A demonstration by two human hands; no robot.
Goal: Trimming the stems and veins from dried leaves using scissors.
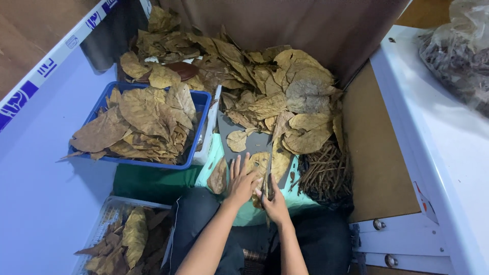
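A dry leaf [261, 164] lies on the grey board [254, 141] over the person's lap, pressed flat under the spread fingers of the left hand [242, 179]. The right hand [275, 199] is closed round a knife [268, 175] whose blade stands on that leaf. To the left, a blue crate [199, 133] already holds many leaves; a big loose heap [285, 86] remains behind, with stalks [326, 173] piled at right.

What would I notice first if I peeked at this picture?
Probably the big heap of dry brown leaves piled at the top middle, with a blue basket full of more leaves to its left. Just below, the left hand presses a leaf flat on a grey board while the right hand holds a knife, beside a bundle of stems.
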